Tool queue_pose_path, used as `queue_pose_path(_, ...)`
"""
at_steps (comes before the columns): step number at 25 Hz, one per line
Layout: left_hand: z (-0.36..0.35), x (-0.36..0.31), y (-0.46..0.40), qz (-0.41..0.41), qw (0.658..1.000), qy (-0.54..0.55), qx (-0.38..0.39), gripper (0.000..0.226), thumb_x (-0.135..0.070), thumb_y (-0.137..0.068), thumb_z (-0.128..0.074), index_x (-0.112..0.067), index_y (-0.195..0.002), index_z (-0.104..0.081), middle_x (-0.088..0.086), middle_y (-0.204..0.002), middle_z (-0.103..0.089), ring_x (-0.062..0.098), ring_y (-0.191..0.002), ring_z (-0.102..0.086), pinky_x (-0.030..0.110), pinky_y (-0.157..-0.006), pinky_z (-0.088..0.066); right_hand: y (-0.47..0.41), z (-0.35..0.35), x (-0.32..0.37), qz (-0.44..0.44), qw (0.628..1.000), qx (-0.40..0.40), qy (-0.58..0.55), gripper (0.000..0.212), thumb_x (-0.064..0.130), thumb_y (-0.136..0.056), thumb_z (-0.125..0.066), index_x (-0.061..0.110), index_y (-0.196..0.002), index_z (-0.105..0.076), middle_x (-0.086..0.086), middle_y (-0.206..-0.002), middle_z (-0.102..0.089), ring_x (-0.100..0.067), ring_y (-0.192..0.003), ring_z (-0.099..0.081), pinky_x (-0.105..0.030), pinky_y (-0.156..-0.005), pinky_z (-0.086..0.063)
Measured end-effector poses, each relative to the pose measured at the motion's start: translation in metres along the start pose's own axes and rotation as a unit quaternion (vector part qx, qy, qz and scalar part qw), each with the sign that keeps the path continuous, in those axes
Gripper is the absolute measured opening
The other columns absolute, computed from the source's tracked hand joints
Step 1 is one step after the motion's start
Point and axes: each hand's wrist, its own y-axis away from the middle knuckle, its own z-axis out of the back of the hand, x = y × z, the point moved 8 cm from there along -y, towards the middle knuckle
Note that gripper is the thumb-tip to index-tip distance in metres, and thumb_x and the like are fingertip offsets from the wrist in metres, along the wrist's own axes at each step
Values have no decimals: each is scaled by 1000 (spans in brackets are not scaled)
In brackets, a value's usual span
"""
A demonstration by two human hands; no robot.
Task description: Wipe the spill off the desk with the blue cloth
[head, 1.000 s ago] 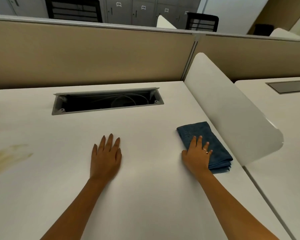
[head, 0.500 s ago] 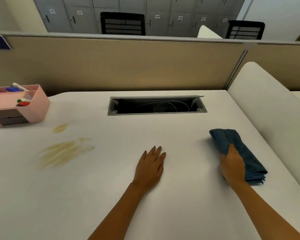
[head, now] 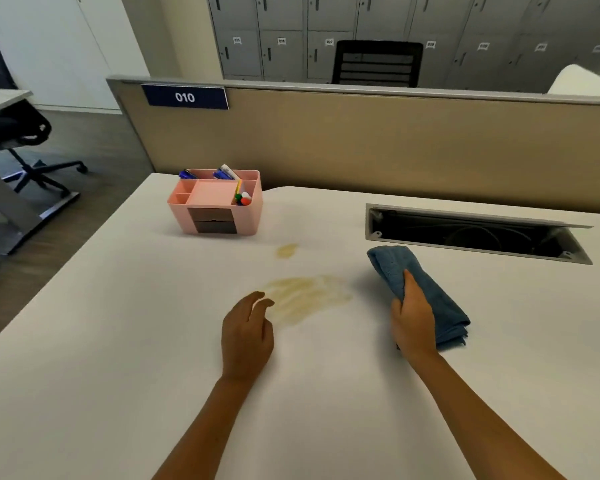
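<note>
White desk (head: 125, 358) surface fills most of the head view, backed by a tan partition (head: 361, 147) that carries a blue plate marked 010 (head: 185, 97). On the desk, the blue cloth (head: 426, 292) is seen folded into a long bundle, lying to the right of the spill and just in front of an open cable tray (head: 471, 233) recessed in the desktop. The near end of the cloth is gripped by the right hand (head: 413, 317), whose thumb is laid along the top of the fabric while the fingers are hidden under and behind it. The spill (head: 309, 296) is shown as a yellowish smear in the middle of the desk, with a smaller yellowish spot (head: 286, 250) beyond it; the cloth is near the smear but apart from it. The left hand (head: 248, 336) is held loosely open with fingers curled, its fingertips at the near left edge of the smear; contact with the desk cannot be told. A pink desk organiser (head: 217, 206) with pens is stood further back on the left. Grey lockers (head: 281, 36) and a black chair (head: 376, 64) are seen behind the partition.
</note>
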Motion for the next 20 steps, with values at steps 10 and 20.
queue_pose_path(10, -17, 116, -23, 127, 973, -149, 122, 45, -20, -94, -35, -12, -138, -41, 13, -150, -36, 33, -140, -29, 55, -109, -27, 16, -92, 37, 21, 912, 322, 255, 73, 39, -93, -46, 25, -149, -1, -7, -159, -3, -41, -143, -5, -55, -115, -17)
queue_pose_path(20, -16, 141, -43, 104, 973, -161, 131, 52, -31, -93, -22, -22, -143, -33, 8, -154, -28, 28, -143, -21, 51, -113, -21, -11, -85, 19, 25, 891, 162, 423, 64, 80, -77, -12, 61, -137, 3, 7, -159, 3, -45, -139, -5, -69, -100, -19)
